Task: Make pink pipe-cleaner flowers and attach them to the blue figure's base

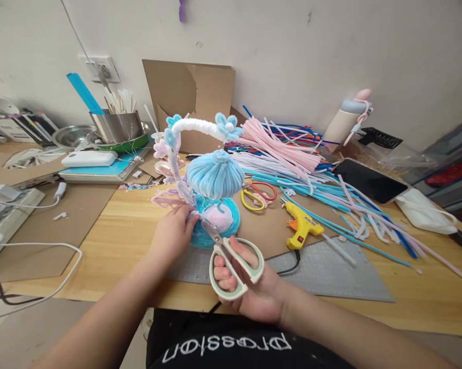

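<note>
A small lamp-shaped craft of fuzzy pipe cleaners stands upright, with a blue pleated shade [215,174] hanging from a white curved arm [198,125] trimmed with blue flowers. Its round blue base [231,230] has a pale lilac centre. At the base's left side, my left hand [173,228] pinches a pale pipe cleaner [195,214] low on the craft; its fingertips are partly hidden. My right hand [261,294] grips the pale green handles of a pair of scissors [234,269], fingers through the loops. The blades point up-left at the base, close to my left fingertips.
Right of the craft lie a yellow glue gun [302,225], red-and-yellow-handled scissors [254,200] and a pile of pipe cleaners [277,146]. A phone [369,179] rests farther right. Cardboard [215,92] leans on the wall. A power strip [15,220] and white cable sit left.
</note>
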